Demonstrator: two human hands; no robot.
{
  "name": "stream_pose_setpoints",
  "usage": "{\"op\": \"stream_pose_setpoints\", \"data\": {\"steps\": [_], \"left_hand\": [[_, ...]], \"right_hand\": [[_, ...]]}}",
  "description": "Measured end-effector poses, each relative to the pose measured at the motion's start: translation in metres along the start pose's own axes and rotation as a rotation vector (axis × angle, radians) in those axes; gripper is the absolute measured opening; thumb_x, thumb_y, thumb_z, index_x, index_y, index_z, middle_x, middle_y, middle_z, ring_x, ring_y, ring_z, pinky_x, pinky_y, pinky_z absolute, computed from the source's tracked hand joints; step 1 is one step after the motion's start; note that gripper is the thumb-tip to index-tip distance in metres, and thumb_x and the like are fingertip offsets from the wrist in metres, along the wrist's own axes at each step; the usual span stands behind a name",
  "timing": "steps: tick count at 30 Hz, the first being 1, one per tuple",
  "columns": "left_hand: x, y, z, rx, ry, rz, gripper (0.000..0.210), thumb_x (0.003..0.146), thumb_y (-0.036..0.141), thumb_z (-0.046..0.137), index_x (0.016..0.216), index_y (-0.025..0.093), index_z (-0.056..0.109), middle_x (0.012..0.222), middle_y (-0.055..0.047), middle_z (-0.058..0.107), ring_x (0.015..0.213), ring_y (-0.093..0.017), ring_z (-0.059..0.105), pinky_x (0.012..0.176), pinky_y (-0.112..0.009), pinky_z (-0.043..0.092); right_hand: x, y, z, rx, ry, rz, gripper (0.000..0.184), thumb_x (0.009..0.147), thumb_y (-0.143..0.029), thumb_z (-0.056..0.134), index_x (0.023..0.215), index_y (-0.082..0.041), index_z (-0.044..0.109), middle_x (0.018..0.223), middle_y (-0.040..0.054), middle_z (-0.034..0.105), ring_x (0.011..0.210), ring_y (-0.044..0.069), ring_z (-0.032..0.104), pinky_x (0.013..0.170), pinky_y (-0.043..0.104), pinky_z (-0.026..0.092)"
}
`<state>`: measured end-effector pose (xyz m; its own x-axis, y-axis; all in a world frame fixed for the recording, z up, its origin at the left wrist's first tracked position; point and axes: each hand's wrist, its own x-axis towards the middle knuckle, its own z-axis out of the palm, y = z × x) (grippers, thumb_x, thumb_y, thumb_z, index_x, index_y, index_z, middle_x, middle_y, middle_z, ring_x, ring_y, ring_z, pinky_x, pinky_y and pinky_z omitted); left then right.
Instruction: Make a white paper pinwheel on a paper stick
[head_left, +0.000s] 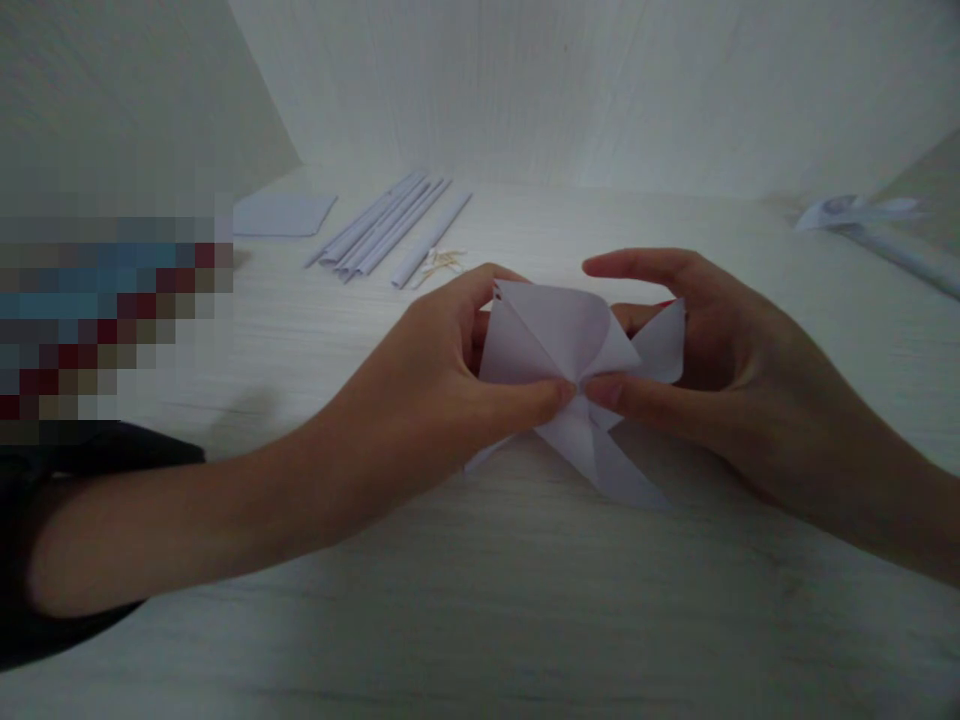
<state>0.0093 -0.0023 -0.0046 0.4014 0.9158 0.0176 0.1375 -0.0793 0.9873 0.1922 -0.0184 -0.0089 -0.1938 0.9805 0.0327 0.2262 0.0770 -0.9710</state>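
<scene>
A white paper pinwheel (pixel 525 335) is held up between both hands above the table, its folded blades meeting at the centre. My left hand (pixel 442 370) is closed on it, with the thumb pressing at the centre and the fingers behind the paper. From the other side my right hand (pixel 720 360) pinches the same pinwheel. Its thumb lies at the centre, close to the left thumb, and the index finger is stretched out above the paper. Most fingers of both hands are hidden behind the blades.
Several rolled white paper sticks (pixel 382 225) lie behind my hands, with a few cotton swabs (pixel 442 262) beside them. Flat white paper (pixel 285 216) lies at the back left. A finished-looking pinwheel on a paper stick (pixel 892 245) rests at the right. A blurred patch covers the left edge.
</scene>
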Motion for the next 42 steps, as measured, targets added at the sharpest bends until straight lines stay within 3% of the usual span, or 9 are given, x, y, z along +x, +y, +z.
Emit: {"op": "stream_pose_setpoints", "data": {"steps": [4, 16, 32, 42], "left_hand": [[-0.0006, -0.0012, -0.0009, 0.048, 0.005, 0.032, 0.023, 0.072, 0.016, 0.067, 0.093, 0.021, 0.061, 0.079, 0.007, 0.070, 0.072, -0.014, 0.068, 0.055, -0.017, 0.049], [-0.0021, -0.0003, -0.0003, 0.057, 0.011, 0.023, 0.024, 0.071, 0.014, 0.065, 0.093, 0.020, 0.060, 0.080, 0.006, 0.069, 0.074, -0.016, 0.069, 0.056, -0.018, 0.049], [-0.0021, 0.0004, -0.0005, 0.041, -0.005, -0.017, 0.023, 0.072, 0.018, 0.066, 0.093, 0.023, 0.060, 0.081, 0.007, 0.071, 0.072, -0.015, 0.068, 0.057, -0.019, 0.050], [-0.0023, 0.0009, 0.0002, 0.002, -0.020, -0.021, 0.022, 0.072, 0.015, 0.064, 0.092, 0.023, 0.058, 0.081, 0.007, 0.072, 0.072, -0.015, 0.070, 0.056, -0.018, 0.051]], "right_hand": [[-0.0011, -0.0006, -0.0006, -0.024, 0.008, -0.020, 0.058, 0.068, -0.021, 0.076, 0.118, -0.032, 0.049, 0.087, -0.0028, 0.065, 0.060, 0.013, 0.062, 0.040, 0.020, 0.049], [-0.0012, -0.0014, -0.0004, -0.035, 0.032, -0.026, 0.057, 0.066, -0.019, 0.076, 0.117, -0.033, 0.052, 0.081, -0.0045, 0.062, 0.056, 0.012, 0.061, 0.034, 0.018, 0.042], [-0.0033, -0.0021, -0.0020, 0.008, -0.016, 0.017, 0.054, 0.072, -0.021, 0.075, 0.119, -0.032, 0.050, 0.090, -0.0035, 0.067, 0.065, 0.012, 0.065, 0.048, 0.018, 0.053], [-0.0009, -0.0020, -0.0003, -0.012, 0.013, 0.032, 0.052, 0.068, -0.022, 0.076, 0.113, -0.035, 0.053, 0.086, -0.0036, 0.066, 0.061, 0.014, 0.065, 0.040, 0.020, 0.049]]}}
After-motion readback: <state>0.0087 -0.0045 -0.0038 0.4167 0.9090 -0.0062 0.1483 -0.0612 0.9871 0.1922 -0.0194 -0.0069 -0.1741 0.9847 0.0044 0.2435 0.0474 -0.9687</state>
